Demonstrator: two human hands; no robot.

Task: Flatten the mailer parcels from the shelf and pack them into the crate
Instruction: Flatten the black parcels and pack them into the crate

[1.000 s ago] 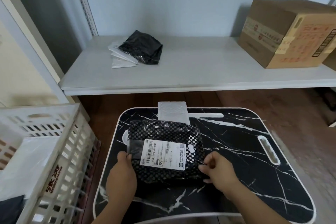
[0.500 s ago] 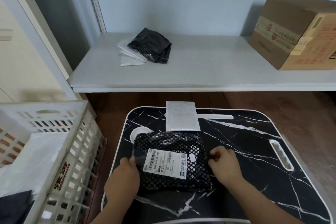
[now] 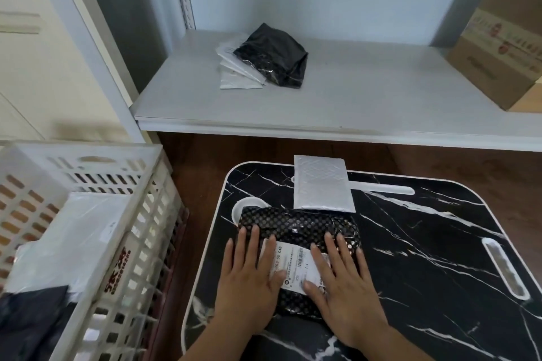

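Both hands lie flat, fingers spread, palms down on one black dotted parcel (image 3: 296, 228) at the near middle of the black marble-patterned worktop (image 3: 425, 258). The left hand (image 3: 249, 281) covers the parcel's left side, and the right hand (image 3: 343, 281) covers its right side. Between them shows one white shipping label (image 3: 293, 265), partly under the fingers of each hand. One silver padded envelope (image 3: 322, 183) lies at the far edge of the worktop, its near edge touching the dotted parcel.

On the white shelf (image 3: 366, 97) beyond, one crumpled black bag (image 3: 272, 57) rests on a small fanned stack of white envelopes (image 3: 234, 73); their exact count is unclear. One cardboard box (image 3: 504, 44) stands at the shelf's far right.

One white slatted crate (image 3: 137, 243) sits left of the worktop, holding a white bag (image 3: 73, 237) and something dark (image 3: 32, 319) at its near end.
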